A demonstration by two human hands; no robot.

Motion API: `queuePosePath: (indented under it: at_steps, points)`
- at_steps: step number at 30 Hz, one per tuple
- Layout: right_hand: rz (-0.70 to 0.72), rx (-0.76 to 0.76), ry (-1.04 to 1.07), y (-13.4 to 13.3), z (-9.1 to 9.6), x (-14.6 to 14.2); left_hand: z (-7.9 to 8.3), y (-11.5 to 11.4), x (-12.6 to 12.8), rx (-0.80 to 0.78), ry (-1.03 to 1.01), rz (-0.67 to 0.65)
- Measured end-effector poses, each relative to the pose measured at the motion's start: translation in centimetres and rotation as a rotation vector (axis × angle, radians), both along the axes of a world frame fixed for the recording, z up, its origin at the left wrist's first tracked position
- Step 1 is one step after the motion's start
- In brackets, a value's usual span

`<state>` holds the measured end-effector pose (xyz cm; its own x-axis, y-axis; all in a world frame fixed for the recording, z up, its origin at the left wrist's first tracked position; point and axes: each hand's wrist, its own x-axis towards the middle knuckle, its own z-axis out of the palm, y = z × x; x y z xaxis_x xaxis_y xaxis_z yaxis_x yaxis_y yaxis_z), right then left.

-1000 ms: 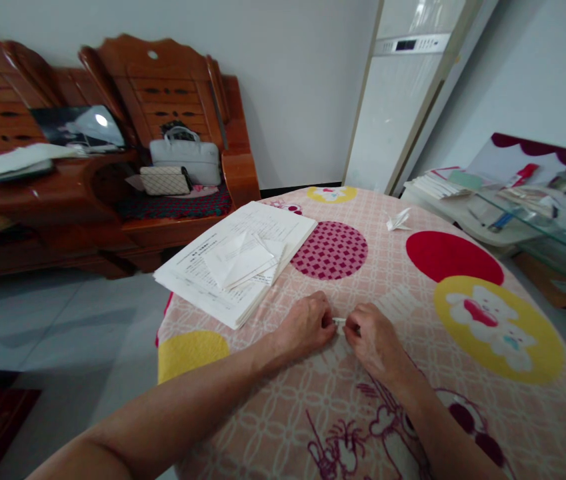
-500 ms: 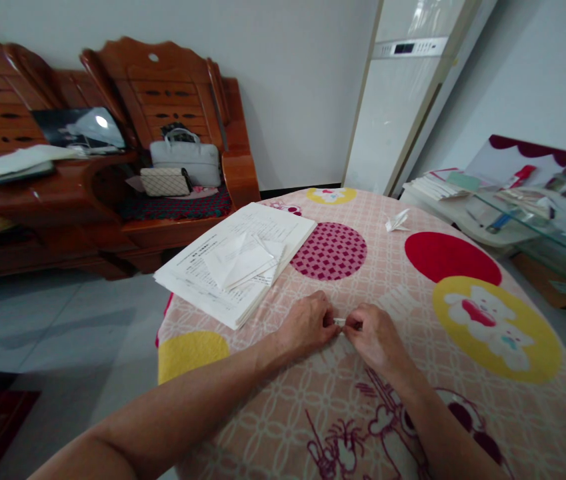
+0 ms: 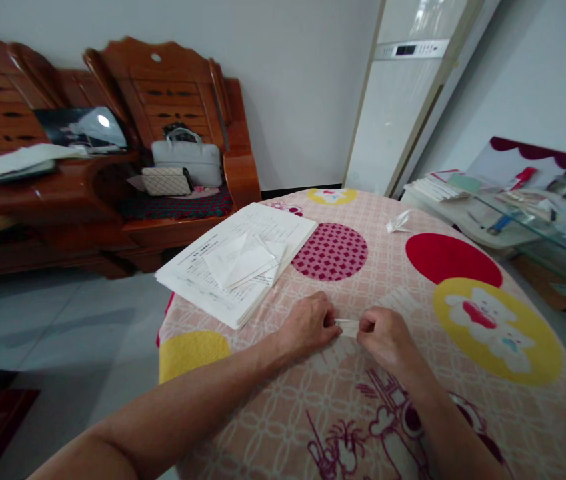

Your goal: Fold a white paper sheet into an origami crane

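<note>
A small strip of folded white paper [image 3: 347, 326] lies low over the tablecloth [image 3: 273, 407], stretched between my two hands. My left hand [image 3: 311, 321] pinches its left end with curled fingers. At the other end, my right hand [image 3: 383, 335] is closed on the paper, thumb against the fingers. Only the middle of the paper shows; both ends are hidden in my fingers. Beyond my right hand stands a small folded paper figure [image 3: 397, 221] with pointed tips.
Left of my hands is a stack of printed sheets [image 3: 203, 287] with folded white paper squares [image 3: 240, 259] on it. A wooden chair [image 3: 163, 87] holding bags [image 3: 187, 160] stands behind. At right is a glass-topped side table [image 3: 537, 227] with clutter.
My right hand has shifted to the right, away from my left hand, and more of the paper shows between them. My left hand has stayed nearly in place.
</note>
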<state>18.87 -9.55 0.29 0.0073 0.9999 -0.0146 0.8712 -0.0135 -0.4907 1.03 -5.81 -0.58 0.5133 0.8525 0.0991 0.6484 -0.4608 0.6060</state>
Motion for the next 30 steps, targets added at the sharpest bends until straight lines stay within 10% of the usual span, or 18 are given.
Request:
queuePosePath:
  at_steps: [30]
  points:
    - [-0.015,0.053,0.008,-0.3,-0.4,-0.4,0.3,2.3,-1.6,-0.242,-0.210,-0.166]
